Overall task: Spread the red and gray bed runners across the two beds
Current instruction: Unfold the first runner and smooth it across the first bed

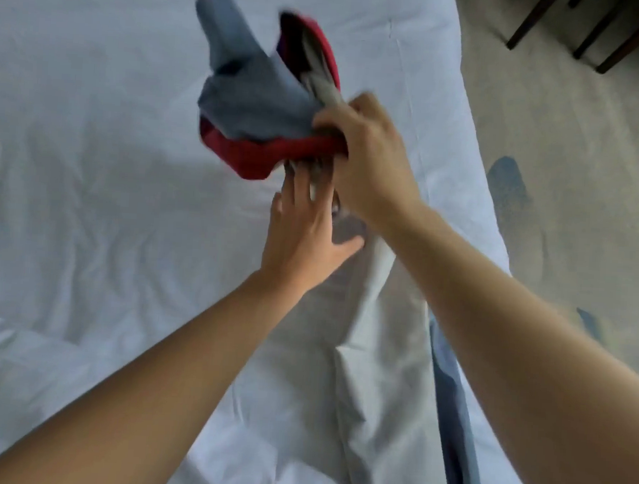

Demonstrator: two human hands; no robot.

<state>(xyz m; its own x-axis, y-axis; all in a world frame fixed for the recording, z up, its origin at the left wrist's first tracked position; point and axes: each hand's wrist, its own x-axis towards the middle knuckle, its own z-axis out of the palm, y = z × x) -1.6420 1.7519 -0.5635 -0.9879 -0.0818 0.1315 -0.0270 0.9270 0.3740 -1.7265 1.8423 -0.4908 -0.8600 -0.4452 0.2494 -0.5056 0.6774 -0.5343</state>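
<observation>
A bunched red and gray bed runner (261,103) is lifted above the white bed (91,153), blurred by motion. Its gray side faces up and a red edge curls along the bottom and right. My right hand (368,158) grips the bundle at its near right corner. My left hand (303,237) sits just below the bundle with fingers spread, fingertips touching the cloth's lower edge; whether it grips is unclear. A gray strip (450,399) of the runner trails down toward me under my right forearm.
The bed's right edge runs diagonally past my right arm. Beyond it lies beige carpet (576,182) with dark blue marks. Dark wooden chair legs (585,33) stand at the top right corner.
</observation>
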